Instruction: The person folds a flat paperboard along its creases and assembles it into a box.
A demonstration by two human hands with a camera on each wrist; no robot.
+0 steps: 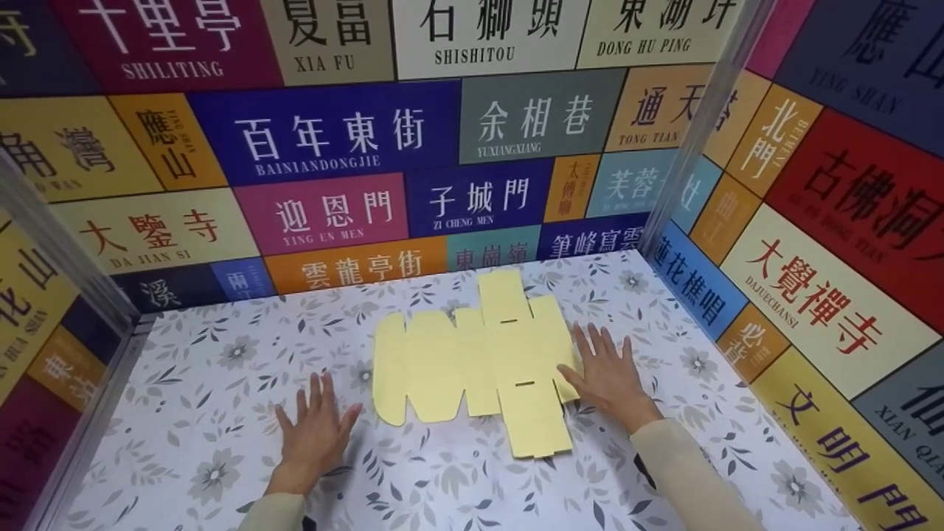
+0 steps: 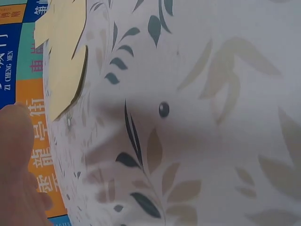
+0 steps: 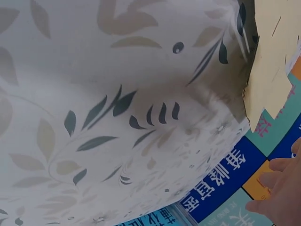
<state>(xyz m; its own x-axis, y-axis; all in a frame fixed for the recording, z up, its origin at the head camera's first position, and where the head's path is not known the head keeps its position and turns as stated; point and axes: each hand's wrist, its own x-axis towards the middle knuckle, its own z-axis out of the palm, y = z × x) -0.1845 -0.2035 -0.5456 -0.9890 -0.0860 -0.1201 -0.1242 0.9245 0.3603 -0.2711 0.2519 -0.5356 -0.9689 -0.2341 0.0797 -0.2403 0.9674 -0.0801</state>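
A flat pale-yellow die-cut carton blank (image 1: 450, 361) lies unfolded on the table, with rounded flaps at its left end and panels sticking out above and below on the right. My right hand (image 1: 612, 376), fingers spread, is at the blank's right edge, its thumb overlapping that edge in the head view. My left hand (image 1: 313, 431) is spread out to the left of the blank, apart from it, holding nothing. The left wrist view shows the blank's rounded end (image 2: 70, 70) beyond part of the left hand (image 2: 19, 165). In the right wrist view the blank (image 3: 273, 61) is beside the right fingers (image 3: 270, 181).
The tabletop (image 1: 192, 398) has a white covering with grey flowers and leaves. Colourful panels with Chinese lettering form a back wall (image 1: 324, 133) and a right wall (image 1: 833, 243); another stands at the left (image 1: 37, 324). Clear strips run along the corners.
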